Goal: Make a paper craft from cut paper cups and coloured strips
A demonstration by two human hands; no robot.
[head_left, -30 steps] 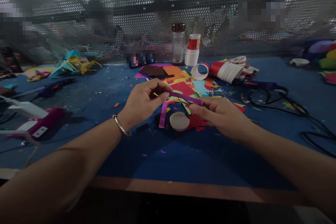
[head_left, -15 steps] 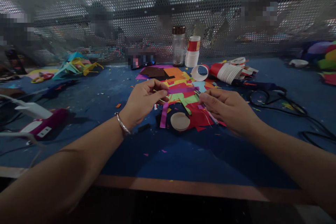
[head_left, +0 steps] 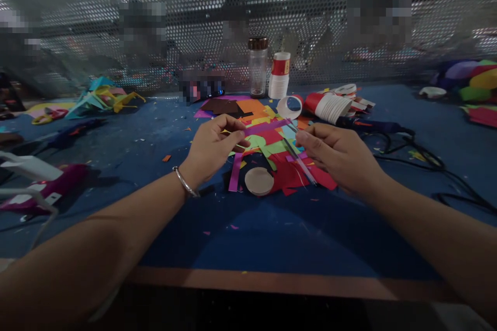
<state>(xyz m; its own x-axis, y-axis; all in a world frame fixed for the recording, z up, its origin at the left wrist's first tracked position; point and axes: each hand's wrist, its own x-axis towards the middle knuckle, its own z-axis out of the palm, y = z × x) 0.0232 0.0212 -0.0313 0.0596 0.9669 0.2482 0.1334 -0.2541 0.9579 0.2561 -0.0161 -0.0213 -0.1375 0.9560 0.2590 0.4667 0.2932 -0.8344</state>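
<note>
My left hand pinches one end of a purple paper strip, held above a heap of coloured paper scraps. My right hand is closed at the strip's other end and grips a thin dark stick-like tool that slants down under the fingers. Below the hands lie a second purple strip and a round tan disc on the blue table.
At the back stand a clear jar and a stack of paper cups; more cups lie on their side. Black cables run at the right, a purple-and-white tool at the left. A perforated metal screen closes the back.
The strip rose and tilted up at its right end. My right hand shifted from holding the strip's end to gripping the thin tool beside it.
</note>
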